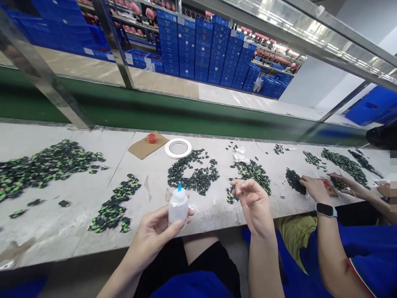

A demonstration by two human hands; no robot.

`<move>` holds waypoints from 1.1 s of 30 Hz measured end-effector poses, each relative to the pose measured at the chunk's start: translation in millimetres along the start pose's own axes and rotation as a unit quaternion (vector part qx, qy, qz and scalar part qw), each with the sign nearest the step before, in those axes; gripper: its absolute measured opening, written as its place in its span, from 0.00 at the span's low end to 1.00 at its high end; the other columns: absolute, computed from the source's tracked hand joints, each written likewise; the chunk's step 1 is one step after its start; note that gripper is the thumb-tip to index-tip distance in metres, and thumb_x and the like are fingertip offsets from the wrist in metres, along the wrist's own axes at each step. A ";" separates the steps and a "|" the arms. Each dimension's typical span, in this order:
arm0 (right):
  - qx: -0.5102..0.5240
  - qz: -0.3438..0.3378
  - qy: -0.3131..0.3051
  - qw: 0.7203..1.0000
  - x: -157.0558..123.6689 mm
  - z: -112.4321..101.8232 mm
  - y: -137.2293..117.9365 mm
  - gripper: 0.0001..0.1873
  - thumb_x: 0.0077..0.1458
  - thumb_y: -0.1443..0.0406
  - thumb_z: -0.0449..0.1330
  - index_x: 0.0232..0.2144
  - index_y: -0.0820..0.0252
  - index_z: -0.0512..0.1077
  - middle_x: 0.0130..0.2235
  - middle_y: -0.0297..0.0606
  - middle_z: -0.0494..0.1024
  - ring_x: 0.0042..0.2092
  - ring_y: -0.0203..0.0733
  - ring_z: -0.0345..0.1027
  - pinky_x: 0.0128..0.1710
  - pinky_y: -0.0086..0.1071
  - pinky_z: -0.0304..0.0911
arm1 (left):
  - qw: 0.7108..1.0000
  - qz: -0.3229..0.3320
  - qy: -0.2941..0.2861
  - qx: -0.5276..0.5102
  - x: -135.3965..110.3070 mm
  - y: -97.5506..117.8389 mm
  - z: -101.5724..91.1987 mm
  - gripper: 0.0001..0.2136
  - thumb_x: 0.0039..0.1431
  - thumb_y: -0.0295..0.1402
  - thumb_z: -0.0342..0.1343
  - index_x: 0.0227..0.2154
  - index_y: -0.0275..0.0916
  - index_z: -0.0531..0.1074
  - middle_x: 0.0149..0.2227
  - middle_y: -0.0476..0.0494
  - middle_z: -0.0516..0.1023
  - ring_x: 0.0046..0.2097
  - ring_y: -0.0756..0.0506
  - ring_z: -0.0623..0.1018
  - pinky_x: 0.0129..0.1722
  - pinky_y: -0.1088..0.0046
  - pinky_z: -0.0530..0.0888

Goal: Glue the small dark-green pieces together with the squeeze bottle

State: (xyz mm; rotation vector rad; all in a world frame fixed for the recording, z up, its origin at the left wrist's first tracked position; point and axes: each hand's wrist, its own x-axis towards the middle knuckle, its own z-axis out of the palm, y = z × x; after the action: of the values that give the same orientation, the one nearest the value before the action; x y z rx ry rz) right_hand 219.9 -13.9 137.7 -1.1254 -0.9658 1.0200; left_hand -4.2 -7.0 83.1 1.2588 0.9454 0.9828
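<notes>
A small translucent squeeze bottle [178, 207] with a blue tip stands upright in my left hand [158, 225], whose fingers and thumb wrap around it just above the table's front edge. To the right, my right hand [254, 200] is raised with its fingers loosely bent and apart; I see nothing in them. Behind that hand lies a pile of small black and green pieces [256, 174], partly covered by it. A pile of small dark pieces [198, 178] spreads over the table beyond the bottle.
Black-and-green parts form a large heap [52, 165] and a smaller heap [114, 207] on the left. A tape roll [170, 152] and a red cup [151, 138] on cardboard [141, 150] lie farther back. At right, a co-worker's hand [314, 188] touches a dark pile. Metal posts [113, 41] rise behind.
</notes>
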 end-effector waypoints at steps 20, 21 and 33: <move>0.037 -0.020 -0.104 0.994 -7.5 5.9 -1.9 0.24 0.36 0.42 0.68 0.22 0.53 0.71 0.21 0.32 0.68 0.32 0.43 0.66 0.46 0.41 0.64 | 0.997 -0.031 0.018 -0.062 -4.3 5.9 5.0 0.13 0.47 0.43 0.64 0.27 0.37 0.80 0.31 0.40 0.80 0.34 0.41 0.79 0.37 0.67 0.76; 0.034 -0.025 -0.111 0.993 -8.7 5.4 -2.1 0.24 0.36 0.42 0.67 0.22 0.53 0.71 0.21 0.31 0.68 0.32 0.43 0.66 0.47 0.42 0.64 | 0.997 -0.034 0.024 -0.067 -4.4 6.8 5.7 0.13 0.47 0.43 0.64 0.27 0.37 0.80 0.31 0.40 0.80 0.34 0.40 0.79 0.37 0.67 0.76; -0.636 0.062 0.081 0.765 103.8 -78.9 -0.4 0.23 0.55 0.54 0.57 0.48 0.62 0.73 0.47 0.48 0.78 0.57 0.57 0.59 0.53 0.44 0.55 | 0.994 -0.049 0.071 -0.060 -2.8 5.4 4.1 0.12 0.46 0.42 0.65 0.27 0.37 0.79 0.34 0.39 0.82 0.38 0.38 0.80 0.41 0.64 0.76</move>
State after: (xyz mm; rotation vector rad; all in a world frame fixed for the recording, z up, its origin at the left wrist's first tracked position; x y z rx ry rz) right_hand 321.7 67.5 134.0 -2.3625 -1.4857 0.2018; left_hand -1.5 -10.7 88.9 1.0434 1.0332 1.0452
